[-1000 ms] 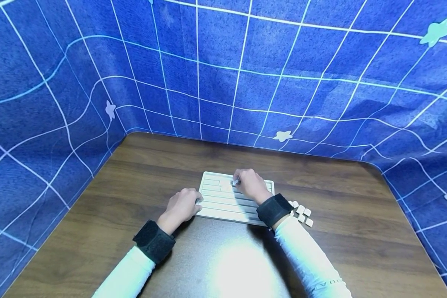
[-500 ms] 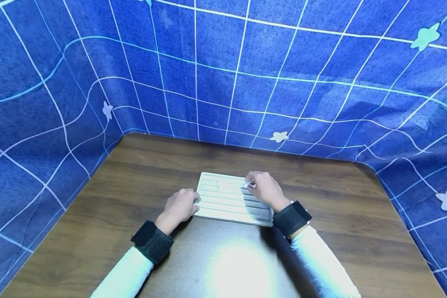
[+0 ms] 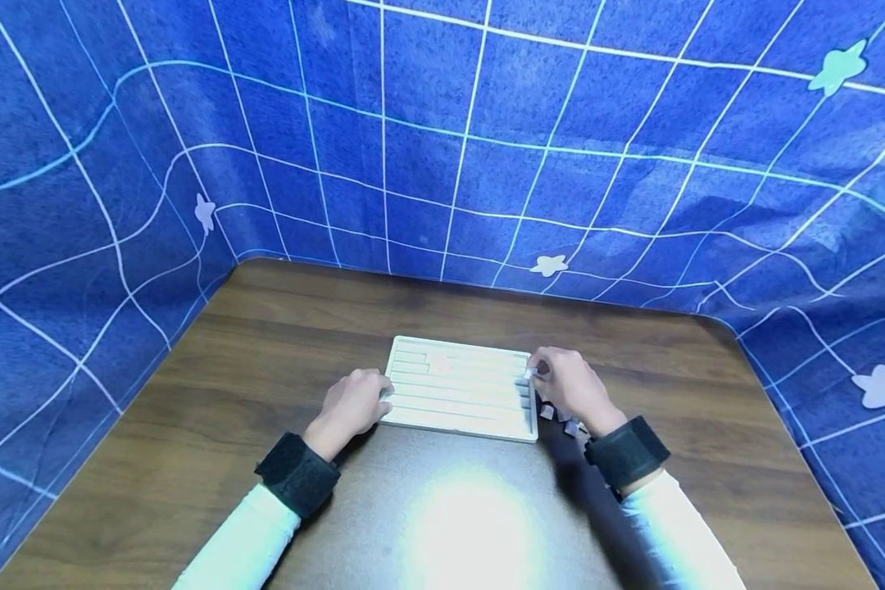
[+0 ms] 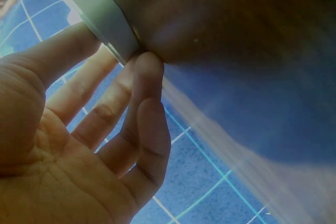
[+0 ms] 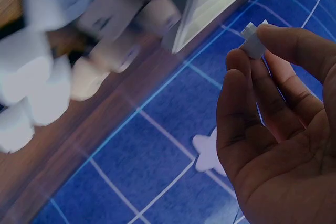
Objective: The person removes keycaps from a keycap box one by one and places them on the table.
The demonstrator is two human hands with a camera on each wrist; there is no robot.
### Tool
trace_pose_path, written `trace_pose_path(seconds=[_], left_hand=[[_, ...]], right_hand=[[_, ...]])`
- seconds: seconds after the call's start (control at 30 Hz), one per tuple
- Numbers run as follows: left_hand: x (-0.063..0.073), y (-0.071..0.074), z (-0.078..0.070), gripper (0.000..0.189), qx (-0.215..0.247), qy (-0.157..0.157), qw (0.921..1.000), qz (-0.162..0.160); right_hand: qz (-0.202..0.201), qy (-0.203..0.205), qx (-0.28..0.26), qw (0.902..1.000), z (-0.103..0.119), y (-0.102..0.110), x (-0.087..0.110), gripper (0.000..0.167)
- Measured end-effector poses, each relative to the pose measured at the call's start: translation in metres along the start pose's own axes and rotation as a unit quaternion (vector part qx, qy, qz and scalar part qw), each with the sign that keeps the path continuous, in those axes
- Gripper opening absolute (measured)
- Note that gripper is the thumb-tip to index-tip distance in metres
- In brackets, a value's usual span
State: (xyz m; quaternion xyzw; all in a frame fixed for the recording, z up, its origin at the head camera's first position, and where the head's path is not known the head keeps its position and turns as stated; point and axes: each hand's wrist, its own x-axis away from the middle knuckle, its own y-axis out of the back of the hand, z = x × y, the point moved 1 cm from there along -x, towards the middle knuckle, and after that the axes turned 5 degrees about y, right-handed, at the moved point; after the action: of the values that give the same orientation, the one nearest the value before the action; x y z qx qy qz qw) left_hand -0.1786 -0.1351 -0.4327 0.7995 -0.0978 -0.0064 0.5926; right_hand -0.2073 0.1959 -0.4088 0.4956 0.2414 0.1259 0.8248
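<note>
The right hand (image 3: 574, 385) pinches a small block (image 5: 254, 44) at the right edge of the tray (image 3: 457, 395), partly hiding loose blocks (image 3: 548, 412). The left hand (image 3: 350, 404) curls its fingers round the tray's left edge.

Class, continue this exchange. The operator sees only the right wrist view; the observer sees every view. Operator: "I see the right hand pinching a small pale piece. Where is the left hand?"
Observer: The left hand is at the left end of the tray, touching it.
Operator: My view cuts the tray off. Does anything stand out on the part I miss?
Observer: Yes, a faint pinkish patch toward its far left, too washed out to identify.
Operator: And how does the light fall on the table?
Observer: A bright glare covers part of it, on the near side of the tray.
</note>
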Motion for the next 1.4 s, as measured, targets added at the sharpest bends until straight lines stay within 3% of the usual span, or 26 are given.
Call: trace_pose_path(seconds=[0.77,1.4], left_hand=[[-0.003,0.001,-0.001,0.021,0.001,-0.004,1.0000,0.001],[-0.003,-0.002,0.001,0.022,-0.006,0.005,0.9999,0.008]], right_hand=[[-0.010,-0.035,0.027,0.9990,-0.057,0.026,0.050,0.017],[0.014,-0.095,0.050,0.9941,-0.076,0.019,0.059,0.014]])
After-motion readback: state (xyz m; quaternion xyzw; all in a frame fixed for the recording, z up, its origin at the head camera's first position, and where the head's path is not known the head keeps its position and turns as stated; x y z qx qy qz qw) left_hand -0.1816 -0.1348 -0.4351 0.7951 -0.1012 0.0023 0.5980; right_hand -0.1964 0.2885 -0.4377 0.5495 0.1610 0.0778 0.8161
